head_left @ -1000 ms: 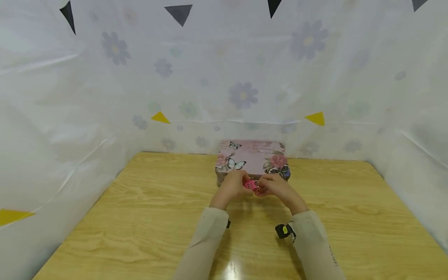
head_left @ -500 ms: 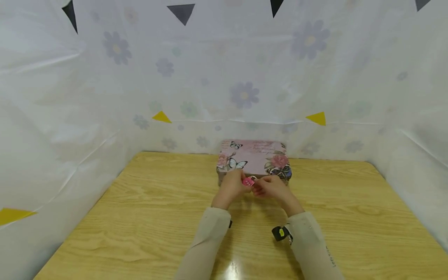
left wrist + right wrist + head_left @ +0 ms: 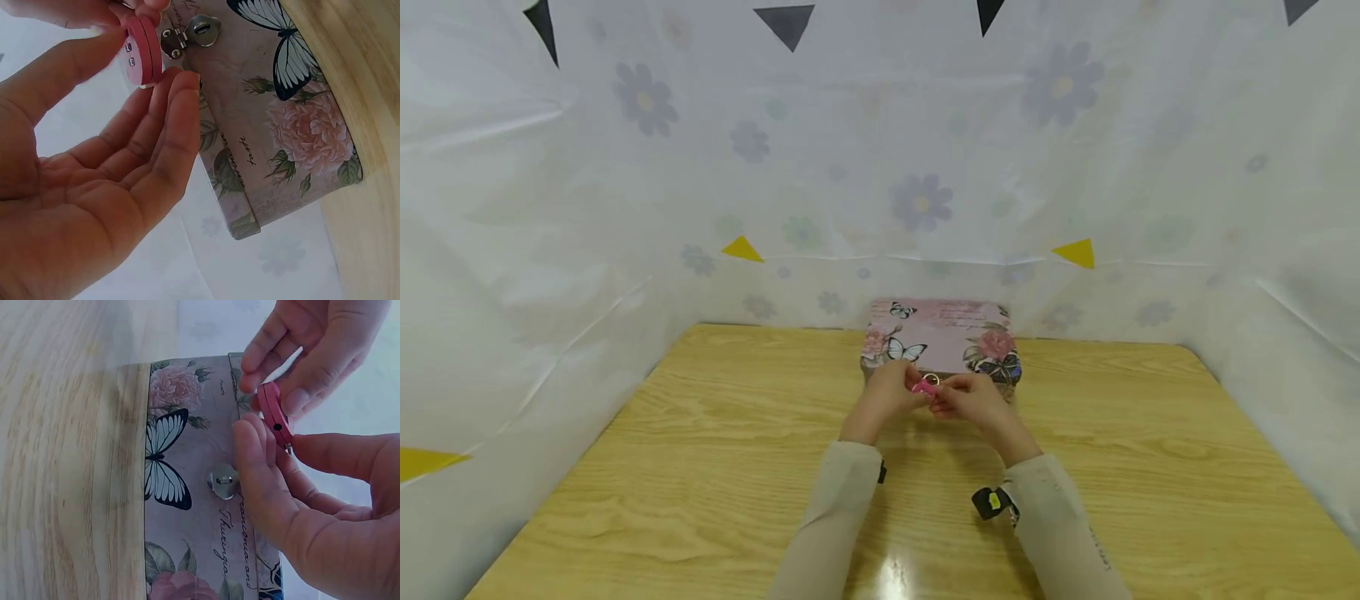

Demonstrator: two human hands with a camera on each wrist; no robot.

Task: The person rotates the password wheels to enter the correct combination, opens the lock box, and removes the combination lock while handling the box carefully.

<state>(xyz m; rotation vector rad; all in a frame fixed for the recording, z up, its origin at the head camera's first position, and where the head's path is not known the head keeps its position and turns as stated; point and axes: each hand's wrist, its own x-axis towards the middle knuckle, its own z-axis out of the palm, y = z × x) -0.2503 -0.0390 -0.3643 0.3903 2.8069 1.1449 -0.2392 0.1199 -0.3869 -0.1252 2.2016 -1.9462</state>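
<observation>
A small pink combination padlock (image 3: 925, 387) is held between both hands just in front of a flowered box (image 3: 940, 337). My left hand (image 3: 890, 392) pinches one end of the padlock (image 3: 144, 50) between thumb and fingers, with small dial windows showing on its face. From the other side my right hand (image 3: 976, 404) pinches the opposite end, thumb and forefinger meeting the padlock (image 3: 276, 415). A pale metal ring shows above the padlock in the head view. The box carries a metal clasp (image 3: 223, 481) on its front, apart from the padlock.
The box, printed with butterflies and roses, stands at the back of a wooden table (image 3: 737, 442). Behind it hangs a white flowered sheet (image 3: 850, 167) with black and yellow triangles. A black strap (image 3: 992, 502) is at the right wrist.
Both hands have shifted slightly left with the padlock. The padlock has turned in the fingers, and its pink face shows less in the head view. The box stays put.
</observation>
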